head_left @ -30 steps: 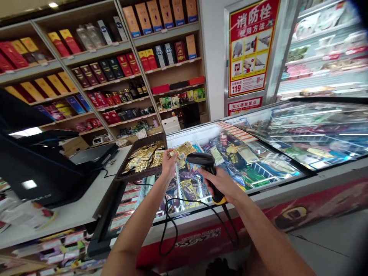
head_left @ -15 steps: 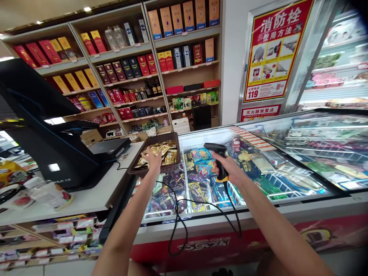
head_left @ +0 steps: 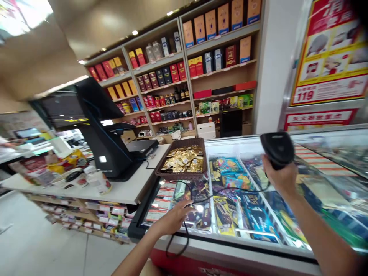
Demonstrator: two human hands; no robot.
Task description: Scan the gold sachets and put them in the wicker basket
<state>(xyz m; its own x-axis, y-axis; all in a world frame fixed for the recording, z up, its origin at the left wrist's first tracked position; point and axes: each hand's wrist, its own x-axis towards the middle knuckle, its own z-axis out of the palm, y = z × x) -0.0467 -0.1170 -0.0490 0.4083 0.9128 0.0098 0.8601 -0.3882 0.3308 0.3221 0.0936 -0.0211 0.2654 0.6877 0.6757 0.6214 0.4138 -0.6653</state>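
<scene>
My right hand (head_left: pixel 283 178) is wrapped around the grip of a black handheld barcode scanner (head_left: pixel 278 148), raised over the freezer. A thin black cable (head_left: pixel 227 188) runs left from the scanner to my left hand (head_left: pixel 176 217). The fingers of that hand are bent together at the cable, which hangs below it in a loop; part of their grip is hidden. Beyond my left hand, a brown woven basket (head_left: pixel 180 176) holds several gold-wrapped packets (head_left: pixel 184 159). It stands at the freezer's left end, by the counter.
A glass-topped chest freezer (head_left: pixel 244 251) with colourful packages spans the front. To its left, a white counter (head_left: pixel 129 193) carries a black checkout terminal (head_left: pixel 107 153) and a clear plastic jar (head_left: pixel 99 180). Shelves of boxed bottles (head_left: pixel 161 78) line the back wall.
My left hand has come away from the gold packets, back toward me to the cable. My right hand has moved the scanner right and up. The view has turned left.
</scene>
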